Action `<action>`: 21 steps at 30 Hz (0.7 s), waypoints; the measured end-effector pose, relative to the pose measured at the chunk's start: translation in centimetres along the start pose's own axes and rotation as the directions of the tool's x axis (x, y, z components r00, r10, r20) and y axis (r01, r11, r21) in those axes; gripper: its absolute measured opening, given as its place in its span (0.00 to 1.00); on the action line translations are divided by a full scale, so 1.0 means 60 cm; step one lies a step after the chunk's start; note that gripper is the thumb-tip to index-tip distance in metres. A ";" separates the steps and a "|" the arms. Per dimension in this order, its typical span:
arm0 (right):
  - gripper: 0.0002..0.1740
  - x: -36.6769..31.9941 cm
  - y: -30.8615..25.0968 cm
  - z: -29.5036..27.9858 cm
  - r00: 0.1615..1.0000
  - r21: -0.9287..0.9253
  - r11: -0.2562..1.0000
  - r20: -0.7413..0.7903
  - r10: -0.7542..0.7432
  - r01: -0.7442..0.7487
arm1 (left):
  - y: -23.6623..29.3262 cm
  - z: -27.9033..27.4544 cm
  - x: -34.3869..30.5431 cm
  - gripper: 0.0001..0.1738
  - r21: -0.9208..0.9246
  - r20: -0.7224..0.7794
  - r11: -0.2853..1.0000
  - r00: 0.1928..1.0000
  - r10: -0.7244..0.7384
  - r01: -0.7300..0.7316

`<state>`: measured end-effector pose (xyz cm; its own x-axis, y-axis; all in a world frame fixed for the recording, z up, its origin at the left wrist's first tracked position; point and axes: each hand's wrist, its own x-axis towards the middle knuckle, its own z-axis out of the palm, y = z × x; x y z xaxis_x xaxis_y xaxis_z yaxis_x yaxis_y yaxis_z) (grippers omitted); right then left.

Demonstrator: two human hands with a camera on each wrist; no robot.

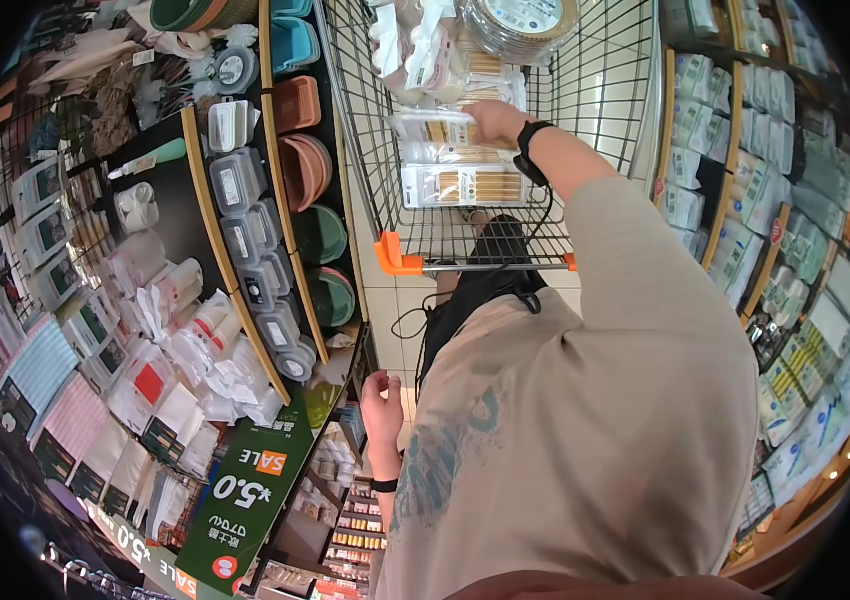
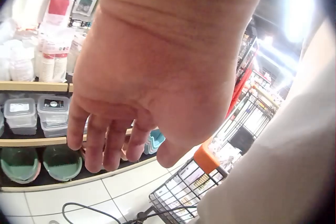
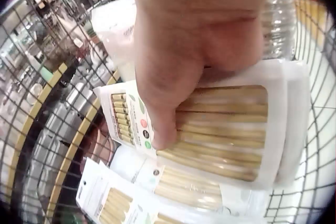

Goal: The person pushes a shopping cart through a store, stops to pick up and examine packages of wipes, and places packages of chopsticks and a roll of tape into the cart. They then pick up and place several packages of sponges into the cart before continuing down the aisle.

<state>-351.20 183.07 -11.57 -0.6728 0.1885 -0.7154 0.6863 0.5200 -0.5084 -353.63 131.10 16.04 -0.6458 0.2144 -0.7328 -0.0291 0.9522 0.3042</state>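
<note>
My right hand [image 1: 498, 125] reaches into the wire shopping cart [image 1: 595, 130] and grips a flat white pack of chopsticks [image 3: 226, 129] with a clear window. In the right wrist view the thumb lies across the pack's front, while the other fingers are hidden behind it. Another chopstick pack [image 1: 463, 186] lies flat nearer the cart handle, overlapped by more packs in the right wrist view. My left hand [image 1: 382, 405] hangs beside my body, holding nothing, its fingers loosely bent.
Farther into the cart are round wrapped containers [image 1: 520, 20] and white plastic-wrapped goods [image 1: 425, 50]. Shelves on the left hold clear lidded boxes [image 1: 238, 182] and green bowls [image 1: 323, 235]. Packaged goods [image 1: 700, 130] line the right shelf. A dark cable [image 2: 94, 208] loops near the cart.
</note>
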 end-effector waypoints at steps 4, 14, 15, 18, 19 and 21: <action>0.35 0.008 0.022 -0.012 0.988 0.053 0.995 0.122 -0.090 0.084 | 0.004 0.010 0.005 0.17 -0.017 0.016 1.000 1.000 0.012 -0.011; 0.49 -0.034 0.025 0.189 0.969 -0.133 0.985 0.204 0.138 -0.113 | 0.016 0.016 0.006 0.18 -0.026 -0.003 1.000 1.000 0.007 -0.007; 0.50 -0.038 0.032 0.197 0.981 -0.100 0.990 0.162 0.110 -0.095 | 0.013 0.017 0.005 0.18 -0.028 -0.007 1.000 1.000 0.003 -0.003; 0.52 -0.052 0.036 0.198 0.990 -0.002 0.995 0.106 0.095 -0.096 | 0.003 0.019 0.007 0.18 -0.031 0.003 0.999 1.000 -0.011 0.011; 0.52 -0.050 0.032 0.185 0.983 0.024 0.991 0.135 0.128 -0.132 | 0.002 0.022 0.008 0.18 -0.036 0.010 0.999 1.000 -0.014 0.014; 0.53 -0.050 0.028 0.153 0.966 0.074 0.978 0.189 0.176 -0.193 | 0.013 0.025 0.013 0.18 -0.018 0.029 1.000 1.000 -0.010 0.010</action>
<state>-345.49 175.73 -14.71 -0.4768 0.1159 -0.8713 0.8218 0.4107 -0.3950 -353.02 132.35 14.83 -0.6231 0.2115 -0.7530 -0.0496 0.9501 0.3079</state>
